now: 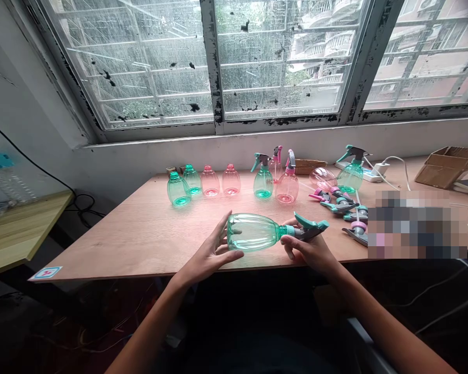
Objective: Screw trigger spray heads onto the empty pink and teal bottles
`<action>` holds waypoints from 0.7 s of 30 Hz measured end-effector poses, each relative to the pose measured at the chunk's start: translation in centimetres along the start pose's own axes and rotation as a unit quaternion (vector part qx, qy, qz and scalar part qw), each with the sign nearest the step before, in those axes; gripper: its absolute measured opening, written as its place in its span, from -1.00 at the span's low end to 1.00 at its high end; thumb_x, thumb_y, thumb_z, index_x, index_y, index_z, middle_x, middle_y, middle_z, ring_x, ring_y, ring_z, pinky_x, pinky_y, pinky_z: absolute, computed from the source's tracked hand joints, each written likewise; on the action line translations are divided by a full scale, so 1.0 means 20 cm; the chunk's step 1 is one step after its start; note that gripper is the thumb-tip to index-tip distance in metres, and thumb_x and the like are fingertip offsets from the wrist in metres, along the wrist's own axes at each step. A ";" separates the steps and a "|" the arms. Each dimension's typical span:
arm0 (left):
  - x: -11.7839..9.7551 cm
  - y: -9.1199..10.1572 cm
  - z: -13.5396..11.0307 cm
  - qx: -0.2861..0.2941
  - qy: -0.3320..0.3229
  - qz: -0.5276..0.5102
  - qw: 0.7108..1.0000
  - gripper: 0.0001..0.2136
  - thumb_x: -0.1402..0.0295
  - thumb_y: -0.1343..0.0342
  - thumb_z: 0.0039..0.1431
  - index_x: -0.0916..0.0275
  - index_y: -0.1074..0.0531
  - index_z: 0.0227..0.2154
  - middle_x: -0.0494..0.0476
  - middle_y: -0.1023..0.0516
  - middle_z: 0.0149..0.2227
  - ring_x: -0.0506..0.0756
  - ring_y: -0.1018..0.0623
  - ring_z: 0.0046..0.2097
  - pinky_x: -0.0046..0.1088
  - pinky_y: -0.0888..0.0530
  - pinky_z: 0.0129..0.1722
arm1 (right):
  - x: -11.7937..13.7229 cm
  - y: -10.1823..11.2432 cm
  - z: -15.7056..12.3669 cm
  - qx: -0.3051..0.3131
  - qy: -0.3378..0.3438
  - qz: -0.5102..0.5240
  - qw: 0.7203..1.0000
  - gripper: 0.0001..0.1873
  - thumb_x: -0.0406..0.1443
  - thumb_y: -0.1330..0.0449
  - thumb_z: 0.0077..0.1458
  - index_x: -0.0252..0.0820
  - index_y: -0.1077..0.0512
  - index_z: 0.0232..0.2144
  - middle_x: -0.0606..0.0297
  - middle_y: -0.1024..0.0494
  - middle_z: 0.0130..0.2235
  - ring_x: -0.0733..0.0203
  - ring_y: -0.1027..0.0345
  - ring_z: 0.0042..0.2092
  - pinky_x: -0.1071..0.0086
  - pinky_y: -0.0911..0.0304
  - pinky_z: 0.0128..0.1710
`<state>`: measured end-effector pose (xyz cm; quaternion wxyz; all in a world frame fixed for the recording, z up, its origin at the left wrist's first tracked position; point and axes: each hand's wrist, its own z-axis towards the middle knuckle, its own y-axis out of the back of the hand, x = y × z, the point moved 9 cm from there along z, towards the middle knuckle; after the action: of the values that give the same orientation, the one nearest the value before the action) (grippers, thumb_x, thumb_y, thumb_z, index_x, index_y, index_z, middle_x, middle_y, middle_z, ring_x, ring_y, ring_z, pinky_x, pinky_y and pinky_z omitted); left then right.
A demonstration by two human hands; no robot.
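Bare forearms (382, 311) rise from the bottom of the frame toward a translucent green plastic bottle (253, 232), held sideways at the centre, over the near part of the smooth, wood-grained tabletop (132, 234). One hand, the left hand (206, 252), loosely cups its rounded base, thumb apart from the fingers. The right hand (310, 249) pinches the narrow neck end, beside an angular, opaque grey-and-teal trigger head (311, 228). Behind, left of centre, egg-shaped green bottles (179, 190) and pink bottles (231, 182) stand upright, open-necked. Loose heads (338, 206) lie heaped at right; a creased cardboard box (440, 167) sits at the right edge.
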<state>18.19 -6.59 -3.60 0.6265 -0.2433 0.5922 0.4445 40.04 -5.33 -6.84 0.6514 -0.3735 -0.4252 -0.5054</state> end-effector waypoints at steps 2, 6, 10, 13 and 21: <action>0.01 -0.01 -0.01 0.006 0.000 -0.018 1.000 -0.10 0.29 -0.28 0.18 -0.19 0.21 0.40 0.19 -0.17 0.38 0.28 -0.37 0.28 -0.03 -0.32 0.27 | 0.00 0.00 0.00 0.001 0.002 0.001 1.000 -0.71 -0.13 -0.38 0.10 -0.16 -0.42 -0.27 0.43 -0.45 -0.51 0.30 -0.30 -0.61 0.37 -0.21 -0.61; 0.02 -0.01 -0.01 0.004 0.002 -0.035 0.999 -0.09 0.28 -0.27 0.19 -0.20 0.25 0.40 0.19 -0.04 0.44 0.29 -0.34 0.31 -0.02 -0.28 0.30 | 0.00 0.00 0.00 0.007 0.001 -0.010 1.000 -0.73 -0.15 -0.37 0.11 -0.16 -0.42 -0.26 0.42 -0.46 -0.50 0.31 -0.30 -0.61 0.37 -0.21 -0.60; 0.01 0.01 0.00 -0.007 -0.003 -0.012 1.000 -0.15 0.19 -0.26 0.20 -0.06 0.15 0.41 0.26 -0.05 0.43 0.35 -0.23 0.37 -0.02 -0.27 0.29 | 0.01 -0.02 -0.01 0.012 -0.001 -0.016 1.000 -0.72 -0.15 -0.37 0.12 -0.15 -0.41 -0.22 0.46 -0.42 -0.55 0.32 -0.26 -0.61 0.36 -0.18 -0.58; -0.02 0.01 0.00 -0.004 -0.021 0.026 0.999 -0.28 0.14 -0.19 0.25 0.00 -0.02 0.39 0.27 -0.16 0.39 0.37 -0.23 0.36 -0.03 -0.31 0.27 | 0.02 -0.03 -0.01 0.011 -0.005 -0.025 1.000 -0.68 -0.12 -0.38 0.10 -0.14 -0.41 -0.22 0.48 -0.40 -0.57 0.31 -0.24 -0.62 0.36 -0.17 -0.58; 0.01 0.00 -0.01 -0.012 0.010 -0.007 1.000 -0.15 0.25 -0.25 0.21 -0.12 0.17 0.41 0.17 -0.12 0.41 0.32 -0.24 0.37 -0.05 -0.23 0.31 | 0.04 -0.03 -0.01 0.013 0.002 -0.038 0.999 -0.68 -0.09 -0.37 0.10 -0.11 -0.40 -0.22 0.49 -0.39 -0.61 0.29 -0.23 -0.62 0.34 -0.18 -0.56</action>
<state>18.11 -6.62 -3.81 0.6207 -0.2592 0.5911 0.4452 39.53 -6.02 -6.06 0.6374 -0.3473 -0.4445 -0.5248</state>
